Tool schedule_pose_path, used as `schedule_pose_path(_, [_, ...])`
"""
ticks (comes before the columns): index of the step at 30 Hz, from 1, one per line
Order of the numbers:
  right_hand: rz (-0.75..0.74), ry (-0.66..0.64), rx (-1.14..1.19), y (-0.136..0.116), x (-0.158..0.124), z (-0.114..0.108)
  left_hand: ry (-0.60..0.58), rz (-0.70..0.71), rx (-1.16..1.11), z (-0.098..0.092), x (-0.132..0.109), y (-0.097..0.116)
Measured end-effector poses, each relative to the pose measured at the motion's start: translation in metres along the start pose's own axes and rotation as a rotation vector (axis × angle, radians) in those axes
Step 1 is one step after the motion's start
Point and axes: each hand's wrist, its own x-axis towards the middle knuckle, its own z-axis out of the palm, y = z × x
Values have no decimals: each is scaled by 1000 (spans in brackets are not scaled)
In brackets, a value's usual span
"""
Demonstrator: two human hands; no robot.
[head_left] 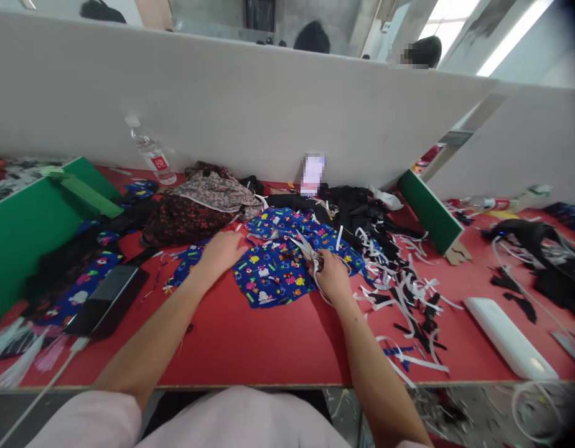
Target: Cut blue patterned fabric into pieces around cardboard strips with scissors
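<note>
Blue cloth (273,280) printed with colourful cartoon figures lies bunched on the red table in front of me. My right hand (331,275) grips a pair of scissors (307,247) by the handles. Their blades point up and left over the cloth and look slightly apart. My left hand (223,252) is at the cloth's left edge, with its fingers closed together against the fabric; the fingertips are partly hidden. More of the same print shows to the left of that hand.
Dark floral fabric (189,218) lies behind my left hand, near a water bottle (154,155). White and black scraps (409,298) spread at right. A black phone-like device (107,302) lies left, a white oblong device (509,336) right. Green dividers (430,214) and a white partition (250,106) enclose the place.
</note>
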Motion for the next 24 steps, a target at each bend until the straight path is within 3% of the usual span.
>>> schedule_pose_path(5, [11, -14, -29, 7, 2, -3, -102, 85, -68, 24, 7, 15])
schedule_pose_path(10, [28, -9, -56, 19, 4, -8, -183, 77, -106, 11, 5, 1])
schedule_pose_path(13, [31, -20, -60, 23, 6, -10, -76, -17, -32, -1, -3, -1])
schedule_pose_path(16, [30, -33, -62, 23, 6, -11, 65, -26, 35, -4, -10, 13])
schedule_pose_path(18, [33, -38, -65, 23, 6, -11, 60, 151, 3, 3, -16, 32])
schedule_pose_path(21, [39, -41, -72, 22, 6, -11, -182, 533, -138, 26, -29, 65])
schedule_pose_path(24, [41, -41, -77, 22, 6, -12, -350, 615, -71, 47, -41, 87])
